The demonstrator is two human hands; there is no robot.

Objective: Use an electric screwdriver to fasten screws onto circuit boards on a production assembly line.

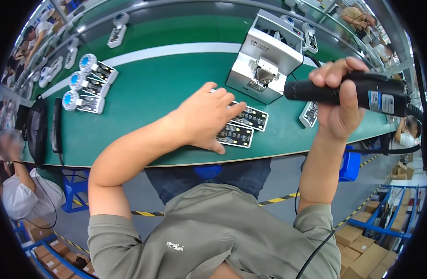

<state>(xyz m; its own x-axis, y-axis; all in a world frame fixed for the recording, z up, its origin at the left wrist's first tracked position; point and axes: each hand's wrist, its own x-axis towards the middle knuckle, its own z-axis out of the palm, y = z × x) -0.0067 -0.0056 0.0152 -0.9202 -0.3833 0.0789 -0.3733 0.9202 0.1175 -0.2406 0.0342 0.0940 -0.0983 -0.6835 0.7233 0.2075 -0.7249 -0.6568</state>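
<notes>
My right hand [340,100] is wrapped around a black electric screwdriver [311,92], raised above the bench at the right. The tool lies roughly level, its narrower end to the left and its cord end to the right. Over two white housings with black circuit boards, my left hand [208,114] is spread, thumb and fingers apart. The nearer housing [239,136] and the farther housing [253,117] lie side by side, their left ends hidden under the hand. A silver box-shaped machine [264,56], seemingly a screw feeder, stands just beyond them.
At the left, several white units with round blue-centred heads [87,83] lie in a row. Another board housing [309,114] sits right of the machine. A black handheld tool [56,125] lies by the left edge. Beyond a pale rail [171,49], more units rest on a green belt [176,28].
</notes>
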